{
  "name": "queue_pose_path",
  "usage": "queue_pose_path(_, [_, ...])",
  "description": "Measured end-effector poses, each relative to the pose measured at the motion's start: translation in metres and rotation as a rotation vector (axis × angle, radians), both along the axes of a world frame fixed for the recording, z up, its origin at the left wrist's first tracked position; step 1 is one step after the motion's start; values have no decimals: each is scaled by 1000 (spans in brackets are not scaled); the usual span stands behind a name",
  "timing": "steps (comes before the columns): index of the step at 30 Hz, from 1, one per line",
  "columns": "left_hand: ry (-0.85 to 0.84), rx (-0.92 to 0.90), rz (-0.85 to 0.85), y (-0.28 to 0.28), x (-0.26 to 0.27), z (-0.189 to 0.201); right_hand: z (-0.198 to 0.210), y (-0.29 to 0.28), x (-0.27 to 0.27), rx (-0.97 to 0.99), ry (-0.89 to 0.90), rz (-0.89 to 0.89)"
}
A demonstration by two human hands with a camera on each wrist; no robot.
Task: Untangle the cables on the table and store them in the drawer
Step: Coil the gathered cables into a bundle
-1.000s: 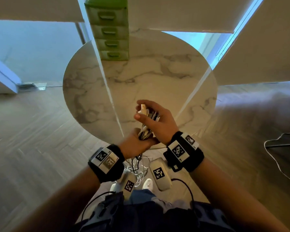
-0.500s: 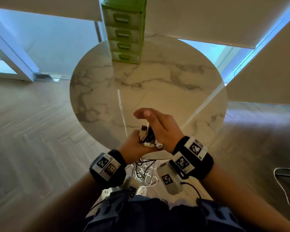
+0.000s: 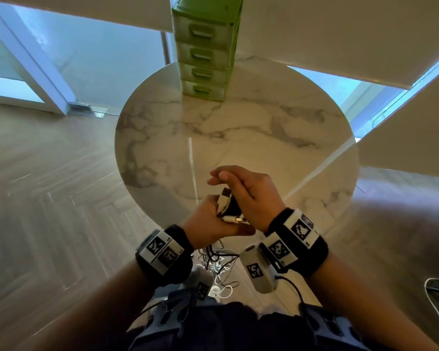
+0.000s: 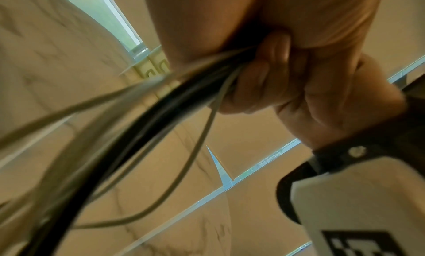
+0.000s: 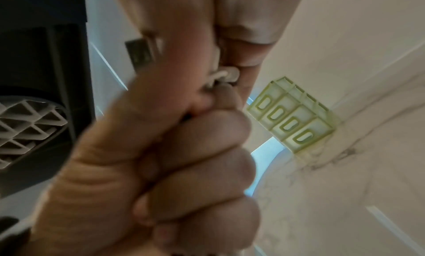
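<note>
Left hand (image 3: 208, 219) grips the cable bundle (image 3: 227, 206) upright at the table's (image 3: 264, 138) near edge; right hand (image 3: 249, 196) cups it, fingers wrapped. Drawer unit (image 3: 204, 54) lies straight ahead, far side, all drawers closed.

The cables (image 3: 227, 206) form one mixed bundle of white and black leads, gathered at the near edge of the round marble table (image 3: 238, 138). Two white plugs with metal tips project from the top of the bundle — one upward, one sideways. Below it, loose strands (image 3: 219, 264) hang in a tangle. The green drawer unit (image 3: 203, 49) — four stacked drawers, all closed — stands upright at the table's far edge, well apart from the cables.
</note>
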State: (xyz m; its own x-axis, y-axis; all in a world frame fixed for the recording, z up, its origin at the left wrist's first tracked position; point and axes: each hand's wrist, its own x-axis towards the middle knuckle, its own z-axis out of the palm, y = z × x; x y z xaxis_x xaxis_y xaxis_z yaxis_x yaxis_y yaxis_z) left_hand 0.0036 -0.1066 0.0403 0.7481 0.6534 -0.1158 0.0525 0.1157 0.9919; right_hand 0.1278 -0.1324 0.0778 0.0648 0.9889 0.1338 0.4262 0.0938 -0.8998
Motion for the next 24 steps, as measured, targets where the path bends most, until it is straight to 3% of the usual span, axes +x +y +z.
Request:
queue_pose_path(5, [-55, -175, 139, 19, 0, -6, -4, 10, 2, -13, 230, -28])
queue_pose_path(13, [8, -93, 72, 68, -13, -9, -9, 48, 0, 177, -124, -17])
queue_pose_path(16, [-38, -174, 53, 87, -17, -8, -11, 66, -6, 156, -33, -70])
queue_pose_path(20, [-107, -326, 57, 113, -25, -8, -20, 78, -25, 7, 248, -162])
queue_pose_path(24, [-75, -317, -2, 134, -28, -16, -29, 92, -33, -25, 201, -293])
